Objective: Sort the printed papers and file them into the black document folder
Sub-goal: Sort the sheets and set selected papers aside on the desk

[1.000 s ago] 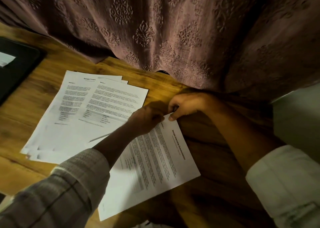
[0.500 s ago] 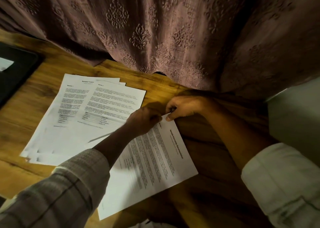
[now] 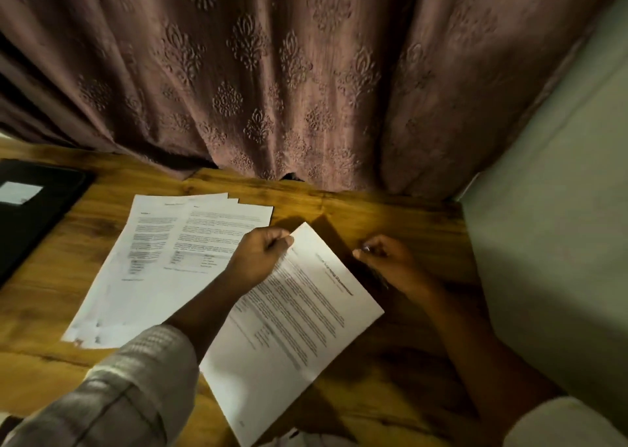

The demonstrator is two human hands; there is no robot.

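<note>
The grip is the left hand (image 3: 260,258), fingers and thumb pinching the far corner of a single printed sheet (image 3: 306,317). The sheet lies skewed on the wooden worktop (image 3: 401,215) and runs from the grip back toward the person. The right hand (image 3: 385,258) sits just right of the grip, off the paper, with its fingers curled in; nothing shows in it, though something very small could be hidden there. Left of the grip the other papers (image 3: 159,263) lie in a loose fan, and the forearm hides where they meet the held sheet. Well left of the grip, at the edge of view, is the black folder (image 3: 40,215); I cannot tell whether it is open. The main risk is the one-corner pinch: lifted that way, the sheet is likely to sag, crease, or tear at the corner, more so because the forearm rests across it. Dragging it leftward instead could catch the fan, scatter it, and muddle the order. The curtain (image 3: 272,89) hangs to the worktop just beyond the grip and could snag a raised page. The light is dim and the print faint, so a heading may be misread and the page filed wrongly.
</note>
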